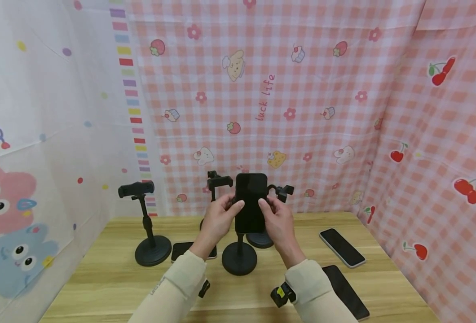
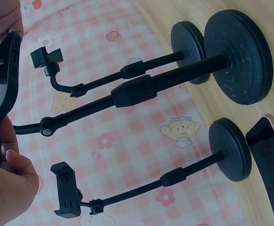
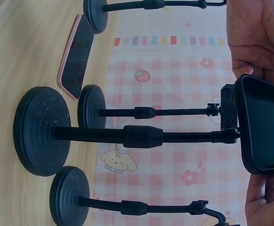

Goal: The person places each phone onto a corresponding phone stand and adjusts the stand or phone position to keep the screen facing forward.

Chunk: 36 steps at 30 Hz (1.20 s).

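A phone [image 1: 251, 204] with a dark screen and black edges stands upright at the top of the front black phone stand [image 1: 240, 259]. My left hand [image 1: 218, 217] grips its left edge, thumb on the front and fingers behind. Opposite, my right hand [image 1: 279, 224] holds the right edge in the same way. In the left wrist view, the stand's pole [image 2: 134, 92] runs up behind the phone [image 2: 5, 84]. The right wrist view has the pole [image 3: 141, 135] meeting the phone's lower edge. The phone and hands hide the holder at the top of this stand.
Another phone stand [image 1: 153, 250] is at the left, and two more stand behind the front one, including the right rear stand [image 1: 260, 240]. A pink-edged phone [image 2: 271, 165] lies at the left rear. Two phones, one white-edged [image 1: 342, 247], one black [image 1: 346, 292], lie at the right.
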Available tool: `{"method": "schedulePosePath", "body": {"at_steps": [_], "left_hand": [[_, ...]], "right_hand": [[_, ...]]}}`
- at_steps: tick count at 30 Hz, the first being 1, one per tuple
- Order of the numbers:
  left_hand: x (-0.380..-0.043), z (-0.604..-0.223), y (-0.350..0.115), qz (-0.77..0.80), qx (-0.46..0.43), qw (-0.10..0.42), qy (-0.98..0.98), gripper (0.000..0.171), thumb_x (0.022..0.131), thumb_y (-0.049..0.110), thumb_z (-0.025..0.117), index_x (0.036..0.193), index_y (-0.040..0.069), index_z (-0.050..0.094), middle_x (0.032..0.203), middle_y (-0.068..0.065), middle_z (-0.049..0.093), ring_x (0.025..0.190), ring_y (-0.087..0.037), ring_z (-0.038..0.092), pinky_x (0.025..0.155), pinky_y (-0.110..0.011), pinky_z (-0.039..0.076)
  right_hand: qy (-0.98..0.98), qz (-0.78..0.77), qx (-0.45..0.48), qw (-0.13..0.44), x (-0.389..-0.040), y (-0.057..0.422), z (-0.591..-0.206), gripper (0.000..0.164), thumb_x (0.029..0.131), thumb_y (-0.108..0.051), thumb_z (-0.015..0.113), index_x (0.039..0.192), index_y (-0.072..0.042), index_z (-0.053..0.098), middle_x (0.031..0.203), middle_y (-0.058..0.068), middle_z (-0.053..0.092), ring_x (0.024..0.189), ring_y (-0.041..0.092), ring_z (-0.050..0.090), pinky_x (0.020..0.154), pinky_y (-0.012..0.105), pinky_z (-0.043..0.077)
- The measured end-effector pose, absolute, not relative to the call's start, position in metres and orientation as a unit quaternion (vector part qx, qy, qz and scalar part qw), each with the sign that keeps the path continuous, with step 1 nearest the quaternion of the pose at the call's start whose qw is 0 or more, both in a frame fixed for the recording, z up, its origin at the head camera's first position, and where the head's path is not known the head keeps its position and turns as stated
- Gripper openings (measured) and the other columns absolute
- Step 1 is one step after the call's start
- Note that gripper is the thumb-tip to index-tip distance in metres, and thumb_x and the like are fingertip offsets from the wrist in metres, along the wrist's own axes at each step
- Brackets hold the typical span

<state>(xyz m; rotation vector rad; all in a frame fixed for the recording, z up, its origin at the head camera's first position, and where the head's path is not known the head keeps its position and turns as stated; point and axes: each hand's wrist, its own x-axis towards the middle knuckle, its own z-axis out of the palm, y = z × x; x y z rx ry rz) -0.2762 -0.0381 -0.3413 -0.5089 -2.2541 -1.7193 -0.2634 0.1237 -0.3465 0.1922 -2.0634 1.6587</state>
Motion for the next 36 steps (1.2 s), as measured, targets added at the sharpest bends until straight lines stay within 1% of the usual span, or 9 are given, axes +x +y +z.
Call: {"method": "schedulePosePath", "body": {"at_steps": [5,8,10,13,17,23,25,30,36], "left_hand": [[-0.276,-0.34,-0.039,-0.6,-0.174,0.115,-0.772,0.03,0.088,0.034,0.059,0.108,0.013,0.064,0.077,-0.011,0.061,0.056,-0.017,0.044,0.052,-0.029,0.035],[-0.265,-0.331,-0.039,-0.6,-0.175,0.103,-0.774,0.028,0.089,0.028,0.058,0.109,0.009,0.063,0.072,-0.016,0.056,0.05,-0.015,0.04,0.048,-0.028,0.033],[-0.255,-0.323,-0.039,-0.596,-0.178,0.102,-0.776,0.026,0.09,0.023,0.057,0.109,0.005,0.062,0.067,-0.013,0.052,0.049,-0.014,0.039,0.049,-0.028,0.034],[-0.244,-0.315,-0.038,-0.59,-0.179,0.104,-0.78,0.026,0.09,0.02,0.057,0.109,0.002,0.062,0.067,-0.016,0.051,0.052,-0.013,0.041,0.053,-0.027,0.036],[-0.242,-0.313,-0.04,-0.585,-0.179,0.108,-0.783,0.027,0.09,0.021,0.057,0.109,0.003,0.061,0.073,-0.023,0.054,0.057,-0.015,0.043,0.056,-0.028,0.038],[-0.245,-0.312,-0.041,-0.58,-0.179,0.109,-0.787,0.027,0.09,0.021,0.057,0.109,0.003,0.062,0.077,-0.018,0.059,0.063,-0.02,0.048,0.059,-0.028,0.04],[-0.252,-0.317,-0.041,-0.583,-0.18,0.105,-0.785,0.027,0.09,0.023,0.058,0.109,0.004,0.062,0.075,-0.018,0.059,0.063,-0.022,0.048,0.058,-0.029,0.04],[-0.273,-0.335,-0.041,-0.585,-0.184,0.105,-0.783,0.03,0.088,0.032,0.059,0.108,0.01,0.063,0.073,-0.013,0.058,0.063,-0.02,0.048,0.058,-0.03,0.04],[-0.277,-0.343,-0.043,-0.584,-0.181,0.116,-0.783,0.03,0.086,0.039,0.06,0.105,0.017,0.065,0.074,-0.003,0.061,0.064,-0.02,0.05,0.059,-0.03,0.042]], "right_hand": [[-0.755,0.608,0.071,0.234,-0.263,0.124,-0.346,0.034,0.087,-0.035,0.059,0.104,-0.005,0.064,0.079,0.007,0.057,0.073,0.019,0.048,0.065,0.029,0.041],[-0.754,0.61,0.065,0.233,-0.261,0.124,-0.347,0.033,0.087,-0.033,0.06,0.104,-0.005,0.064,0.079,0.007,0.057,0.073,0.019,0.048,0.065,0.029,0.041],[-0.753,0.612,0.061,0.232,-0.26,0.123,-0.348,0.031,0.087,-0.031,0.06,0.104,-0.005,0.064,0.079,0.007,0.058,0.073,0.018,0.049,0.065,0.028,0.041],[-0.753,0.613,0.06,0.232,-0.259,0.123,-0.349,0.031,0.087,-0.031,0.06,0.104,-0.004,0.065,0.079,0.007,0.058,0.073,0.018,0.048,0.065,0.028,0.041],[-0.75,0.614,0.068,0.237,-0.259,0.122,-0.349,0.032,0.087,-0.031,0.06,0.104,-0.004,0.065,0.079,0.008,0.059,0.073,0.019,0.048,0.064,0.028,0.041],[-0.743,0.62,0.074,0.243,-0.26,0.121,-0.347,0.03,0.087,-0.028,0.061,0.104,-0.003,0.065,0.081,0.01,0.06,0.073,0.019,0.049,0.065,0.027,0.042],[-0.741,0.623,0.071,0.241,-0.26,0.121,-0.347,0.03,0.087,-0.028,0.061,0.103,-0.003,0.065,0.082,0.01,0.06,0.074,0.019,0.049,0.065,0.027,0.042],[-0.739,0.628,0.07,0.234,-0.249,0.12,-0.337,0.027,0.088,-0.022,0.06,0.103,0.0,0.064,0.083,0.012,0.06,0.074,0.019,0.049,0.066,0.027,0.042],[-0.748,0.615,0.077,0.239,-0.237,0.116,-0.325,0.025,0.089,-0.015,0.058,0.104,0.005,0.062,0.086,0.015,0.06,0.074,0.02,0.049,0.066,0.027,0.042]]}}
